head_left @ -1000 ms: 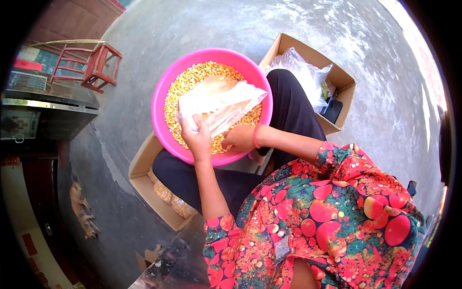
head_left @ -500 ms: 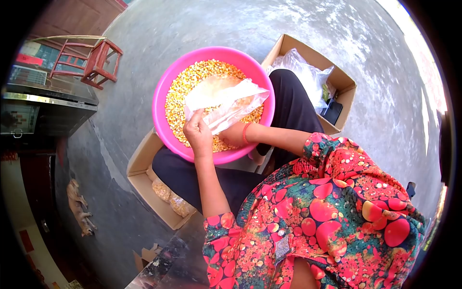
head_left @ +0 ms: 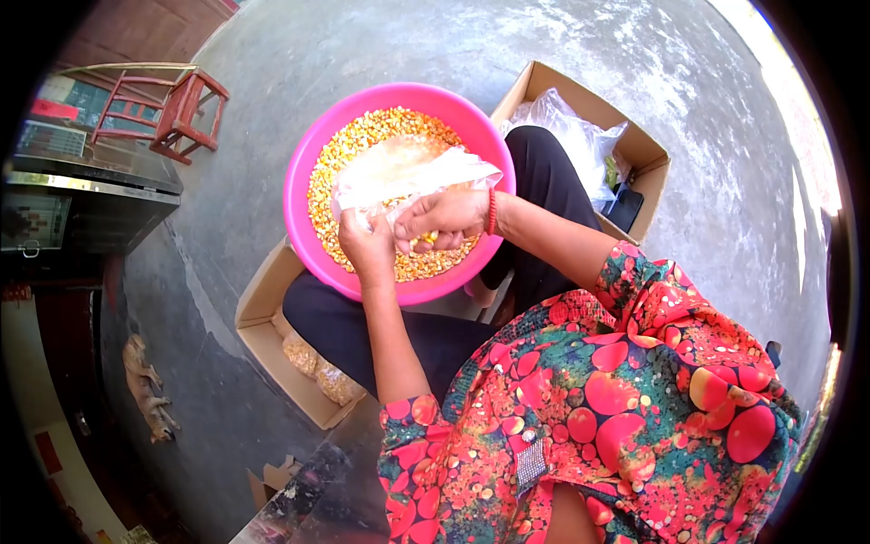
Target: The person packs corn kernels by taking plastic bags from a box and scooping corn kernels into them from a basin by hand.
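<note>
A pink basin [head_left: 298, 195] of yellow corn kernels [head_left: 352, 150] rests across my legs. Over the kernels lies a clear plastic bag [head_left: 355, 188], its mouth towards me. My left hand [head_left: 365, 243] pinches the near edge of this bag. Beside it, my right hand [head_left: 447, 218] is curled around some corn kernels, a few of them showing yellow under the fingers. That hand is at the bag's mouth, above the basin; whether its fingertips touch the plastic I cannot tell.
At the upper right, a cardboard box [head_left: 649, 152] holds clear plastic bags [head_left: 571, 136] and a dark phone-like object [head_left: 623, 208]. Another cardboard box [head_left: 256, 304] by my left leg contains filled corn bags [head_left: 335, 385]. A dog [head_left: 145, 385] lies on the floor, and a red wooden chair [head_left: 186, 113] stands farther off.
My right hand has come up from the kernels beneath the bag to its mouth, now with corn in it. My left hand has shifted slightly left and down, still pinching the bag.
</note>
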The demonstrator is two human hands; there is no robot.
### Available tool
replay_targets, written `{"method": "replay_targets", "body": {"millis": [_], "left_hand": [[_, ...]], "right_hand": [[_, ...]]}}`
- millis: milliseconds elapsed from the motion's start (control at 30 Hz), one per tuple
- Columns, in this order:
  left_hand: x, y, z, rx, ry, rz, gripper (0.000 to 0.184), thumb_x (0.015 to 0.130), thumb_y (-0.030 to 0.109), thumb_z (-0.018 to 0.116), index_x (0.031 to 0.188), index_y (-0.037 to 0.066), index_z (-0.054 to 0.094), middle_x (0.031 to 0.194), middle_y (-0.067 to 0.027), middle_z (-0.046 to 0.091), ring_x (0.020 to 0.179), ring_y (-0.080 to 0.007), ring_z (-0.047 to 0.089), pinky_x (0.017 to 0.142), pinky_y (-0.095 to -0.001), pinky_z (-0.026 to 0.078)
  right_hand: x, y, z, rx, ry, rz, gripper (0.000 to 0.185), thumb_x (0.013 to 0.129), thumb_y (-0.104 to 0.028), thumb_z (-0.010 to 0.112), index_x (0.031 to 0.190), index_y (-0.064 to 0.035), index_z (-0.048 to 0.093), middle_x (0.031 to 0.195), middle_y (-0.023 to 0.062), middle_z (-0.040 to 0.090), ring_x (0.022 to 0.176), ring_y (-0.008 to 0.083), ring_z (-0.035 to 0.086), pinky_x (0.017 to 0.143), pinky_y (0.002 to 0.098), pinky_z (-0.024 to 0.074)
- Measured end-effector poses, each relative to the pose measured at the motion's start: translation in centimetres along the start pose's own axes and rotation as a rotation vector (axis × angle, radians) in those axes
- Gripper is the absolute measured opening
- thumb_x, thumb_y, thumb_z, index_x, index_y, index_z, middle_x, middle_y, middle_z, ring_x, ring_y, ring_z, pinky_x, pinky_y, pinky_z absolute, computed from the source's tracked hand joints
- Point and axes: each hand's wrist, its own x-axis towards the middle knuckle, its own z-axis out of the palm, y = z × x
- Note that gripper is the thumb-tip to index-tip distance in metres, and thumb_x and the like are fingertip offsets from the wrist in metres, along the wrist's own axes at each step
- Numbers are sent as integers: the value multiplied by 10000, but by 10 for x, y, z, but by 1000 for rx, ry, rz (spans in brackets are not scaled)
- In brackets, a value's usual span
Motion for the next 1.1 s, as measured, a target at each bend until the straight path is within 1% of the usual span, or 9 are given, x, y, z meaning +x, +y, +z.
{"method": "replay_targets", "body": {"millis": [167, 267, 367, 500, 567, 667, 767, 833, 1100], "left_hand": [[0, 0, -1, 22, 15, 45, 299, 665, -4, 523, 951, -89, 550, 857, -267, 592, 809, -398, 592, 722, -435, 461], [1, 7, -3, -67, 37, 76, 365, 663, -5, 521, 1015, -99, 537, 891, -268, 593, 839, -404, 587, 754, -437, 456], [3, 8, -5, -53, 43, 70, 407, 689, -21, 516, 1092, -79, 518, 996, -234, 603, 925, -328, 600, 818, -375, 451], [2, 1, -5, -50, 78, 92, 371, 708, -18, 523, 1074, -72, 529, 969, -222, 612, 908, -326, 601, 798, -376, 456], [3, 7, -7, 4, 93, 99, 280, 764, 45, 569, 1019, -70, 546, 930, -212, 618, 862, -321, 604, 766, -371, 462], [4, 1, -5, -39, 132, -1, 260, 817, 142, 597, 957, -72, 552, 894, -214, 618, 814, -318, 603, 734, -364, 465], [6, 6, -6, -69, 114, -12, 224, 806, 121, 576, 913, -74, 550, 870, -248, 599, 777, -382, 583, 702, -433, 453], [5, 2, -5, -61, 88, 13, 203, 819, 98, 555, 920, -78, 549, 877, -253, 596, 778, -385, 585, 703, -431, 455], [4, 3, -2, -51, 80, 46, 188, 725, 8, 514, 898, -65, 508, 833, -258, 580, 792, -418, 565, 690, -446, 447]], "right_hand": [[30, -24, -24, -85, 395, -175, 174, 895, -195, 482, 891, -71, 603, 705, 4, 507, 458, 50, 379, 387, 206, 299], [47, -41, -25, -359, 526, -247, 250, 880, -187, 492, 1031, -36, 622, 875, 72, 604, 775, 134, 572, 714, 255, 478], [51, -49, -28, -1102, 599, -325, 269, 841, -168, 493, 1008, -7, 629, 1031, 118, 632, 966, 197, 578, 915, 304, 405], [31, -51, -16, -1070, 551, -372, 259, 839, -160, 484, 997, -18, 632, 951, 107, 641, 900, 188, 593, 830, 311, 471], [16, -48, -7, -577, 304, -142, 251, 807, -185, 504, 949, -36, 649, 886, 81, 637, 801, 174, 610, 678, 320, 519], [5, -27, 5, -713, 64, 30, 249, 821, -185, 473, 920, -26, 638, 869, 67, 624, 742, 166, 601, 587, 305, 525], [22, 21, -5, -1306, 144, -287, 226, 813, -192, 529, 963, -56, 628, 861, 169, 636, 779, 282, 617, 687, 383, 491], [30, 48, -6, -1488, 363, -135, 276, 794, -216, 536, 1031, -92, 603, 857, 200, 623, 850, 340, 599, 758, 439, 461], [48, 70, -10, -1481, 280, 33, 268, 778, -229, 540, 987, -82, 618, 815, 163, 627, 745, 347, 608, 705, 432, 472]]}}
